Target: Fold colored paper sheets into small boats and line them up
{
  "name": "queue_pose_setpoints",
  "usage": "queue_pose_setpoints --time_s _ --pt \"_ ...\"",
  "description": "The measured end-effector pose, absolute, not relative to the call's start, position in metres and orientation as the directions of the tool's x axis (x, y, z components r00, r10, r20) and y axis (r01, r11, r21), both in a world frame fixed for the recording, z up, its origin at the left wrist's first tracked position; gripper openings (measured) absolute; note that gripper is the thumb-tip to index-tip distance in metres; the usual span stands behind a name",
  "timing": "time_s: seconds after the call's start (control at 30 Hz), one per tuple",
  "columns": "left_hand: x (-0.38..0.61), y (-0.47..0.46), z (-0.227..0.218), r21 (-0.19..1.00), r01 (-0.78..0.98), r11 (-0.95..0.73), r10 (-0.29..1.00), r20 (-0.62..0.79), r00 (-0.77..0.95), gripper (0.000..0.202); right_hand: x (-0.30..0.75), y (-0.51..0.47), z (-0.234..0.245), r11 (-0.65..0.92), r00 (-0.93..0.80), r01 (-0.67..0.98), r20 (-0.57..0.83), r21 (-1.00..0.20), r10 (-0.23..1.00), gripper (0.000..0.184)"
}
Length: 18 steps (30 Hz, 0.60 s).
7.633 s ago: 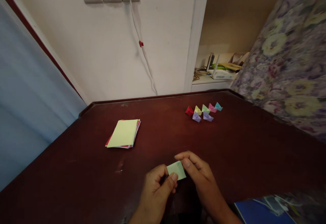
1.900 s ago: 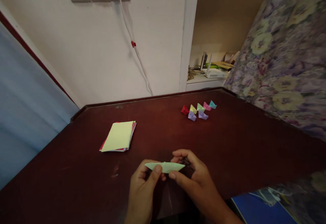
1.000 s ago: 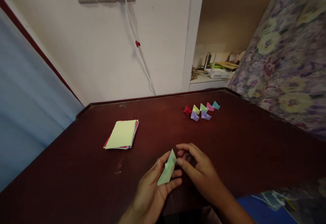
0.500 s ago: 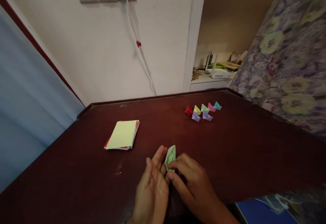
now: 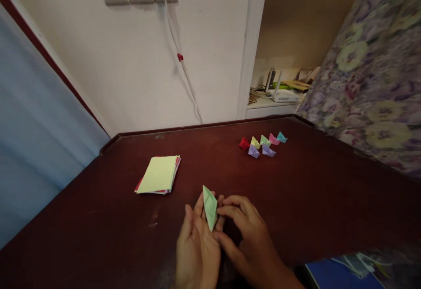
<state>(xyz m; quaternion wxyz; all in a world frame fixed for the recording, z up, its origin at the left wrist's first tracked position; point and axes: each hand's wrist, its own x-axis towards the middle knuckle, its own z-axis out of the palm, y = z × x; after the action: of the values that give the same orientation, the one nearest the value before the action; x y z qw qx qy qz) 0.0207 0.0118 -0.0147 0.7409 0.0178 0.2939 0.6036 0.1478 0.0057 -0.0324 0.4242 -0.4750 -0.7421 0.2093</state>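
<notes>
A light green folded paper boat (image 5: 210,209) with pointed ends lies across the fingers of my left hand (image 5: 200,240). That hand is palm up, its fingers stretched out and the thumb standing apart. From the right, my right hand (image 5: 248,234) has its bent fingers and thumb at the boat's right edge, closed around that side. Just where its fingertips meet the paper is partly hidden. The boat's smooth flat side faces up, one tip pointing away from me and the other towards the palm.
Several small paper boats (image 5: 265,140) in different colours stand at the back right of the dark red table (image 5: 115,236). A stack of coloured paper (image 5: 158,175), yellow on top, lies to the left. A blue flat object (image 5: 342,276) shows at the lower right. A white router (image 5: 284,96) sits in the wall recess.
The green boat has turned from its open, folded side to a smooth side and moved left onto my left fingers. My right fingers have spread a little.
</notes>
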Motion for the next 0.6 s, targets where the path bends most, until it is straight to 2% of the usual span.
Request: queue_pose_setpoints --time_s 0.3,0.43,0.6 --pt "0.020 0.013 -0.028 0.435 -0.881 0.184 0.941 -0.336 0.030 0.050 0.137 0.013 -0.043 0.493 -0.157 0.566 0.501 -0.661 0.851 0.024" --pt "0.019 0.019 -0.030 0.401 -0.898 0.181 0.925 -0.379 0.017 0.056 0.136 0.019 -0.046 0.495 -0.135 0.617 0.536 -0.612 0.833 0.015" --pt "0.019 0.025 -0.028 0.383 -0.903 0.193 0.898 -0.439 0.005 0.058 0.135 0.027 -0.049 0.529 -0.113 0.600 0.591 -0.600 0.798 0.018"
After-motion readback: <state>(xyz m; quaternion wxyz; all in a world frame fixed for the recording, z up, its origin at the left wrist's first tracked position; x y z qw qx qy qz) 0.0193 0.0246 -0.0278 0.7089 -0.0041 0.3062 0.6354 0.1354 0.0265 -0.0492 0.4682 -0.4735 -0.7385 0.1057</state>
